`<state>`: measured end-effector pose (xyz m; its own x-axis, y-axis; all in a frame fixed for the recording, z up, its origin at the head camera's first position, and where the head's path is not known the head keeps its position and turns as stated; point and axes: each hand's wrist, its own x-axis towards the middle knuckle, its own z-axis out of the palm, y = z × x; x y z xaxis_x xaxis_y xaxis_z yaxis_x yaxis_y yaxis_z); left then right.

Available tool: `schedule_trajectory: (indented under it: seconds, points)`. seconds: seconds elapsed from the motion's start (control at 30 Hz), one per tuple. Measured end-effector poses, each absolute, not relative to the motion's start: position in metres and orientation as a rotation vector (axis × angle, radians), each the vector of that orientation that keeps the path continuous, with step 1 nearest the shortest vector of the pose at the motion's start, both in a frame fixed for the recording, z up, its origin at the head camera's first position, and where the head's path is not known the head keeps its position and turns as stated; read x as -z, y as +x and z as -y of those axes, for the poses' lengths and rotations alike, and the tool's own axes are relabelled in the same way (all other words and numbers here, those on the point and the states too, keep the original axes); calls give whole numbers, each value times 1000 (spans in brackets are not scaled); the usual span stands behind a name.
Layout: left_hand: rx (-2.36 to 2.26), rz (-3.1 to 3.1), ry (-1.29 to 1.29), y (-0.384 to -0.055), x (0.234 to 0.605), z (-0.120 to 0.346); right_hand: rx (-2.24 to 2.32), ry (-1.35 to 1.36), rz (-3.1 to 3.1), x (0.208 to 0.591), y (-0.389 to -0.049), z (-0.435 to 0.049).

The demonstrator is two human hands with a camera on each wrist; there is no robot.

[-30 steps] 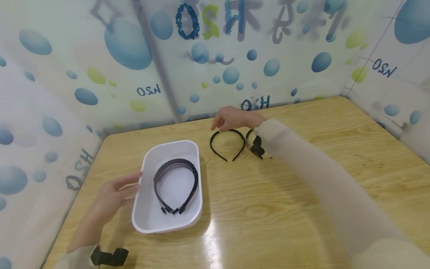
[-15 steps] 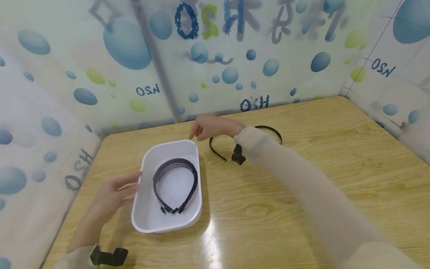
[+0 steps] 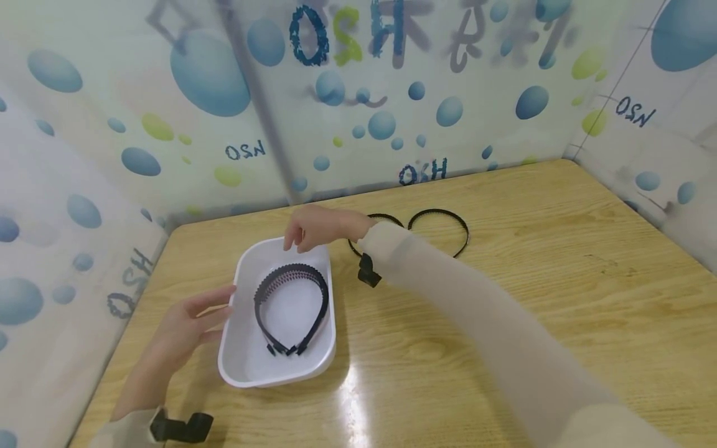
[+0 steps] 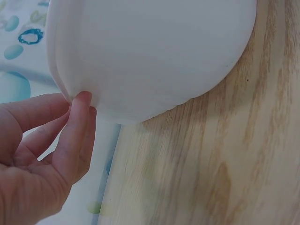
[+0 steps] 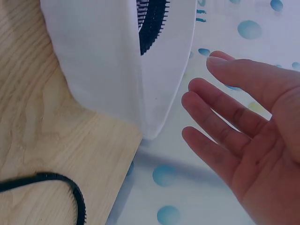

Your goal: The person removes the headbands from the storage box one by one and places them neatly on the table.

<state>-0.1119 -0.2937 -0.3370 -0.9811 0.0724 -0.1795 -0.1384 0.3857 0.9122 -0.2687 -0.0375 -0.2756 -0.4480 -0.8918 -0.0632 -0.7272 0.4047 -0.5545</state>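
You're touching the white tub (image 3: 243, 348) at its rim with your left hand (image 3: 185, 326), though I can't tell if the fingers are pinching it, while your right hand (image 3: 316, 225) is hovering near the far end, fingers loose, holding nothing. The tub is looking light and likely to skid, so the rim is offering your best hold. Between your hands, the headbands (image 3: 294, 270) inside are looking light, springy and prone to snagging, their curved tops inviting your grip.
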Motion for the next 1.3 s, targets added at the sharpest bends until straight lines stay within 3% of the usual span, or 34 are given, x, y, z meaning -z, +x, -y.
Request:
schedule_trajectory:
  seconds: [0.7,1.3]
  points:
    - [-1721,-2406,-24,-111,339,295,560,-1392,-2288,286,-258,83]
    - [-1760,-2383,3,-113,338,294,458,-1164,-2347,294,-255,100]
